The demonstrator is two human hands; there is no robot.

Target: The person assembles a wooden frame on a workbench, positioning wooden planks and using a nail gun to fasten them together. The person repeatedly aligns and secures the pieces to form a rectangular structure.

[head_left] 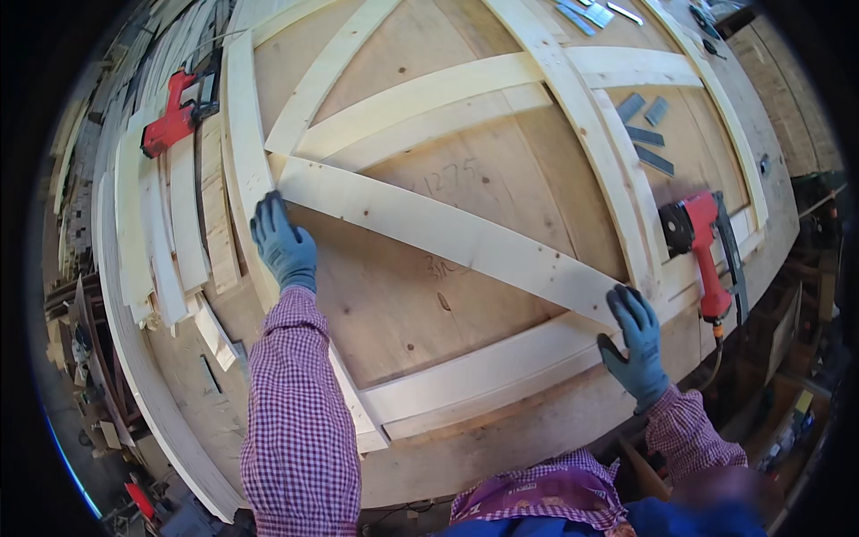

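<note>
A pale wooden board lies diagonally across one bay of a wooden frame, from the upper left corner to the lower right. Both my hands wear blue-grey gloves. My left hand rests on the frame's left rail, just below the board's upper end, fingers stretched out. At the lower end of the board, my right hand has its fingertips against the end and its thumb spread over the bottom rail. Neither hand is wrapped round anything. Beneath the board is a plywood sheet with pencil marks.
A red nail gun with a hose lies on the frame at right. Another red nail gun sits on stacked wood strips at left. Grey fastener strips lie in the right bay, with more at the far side.
</note>
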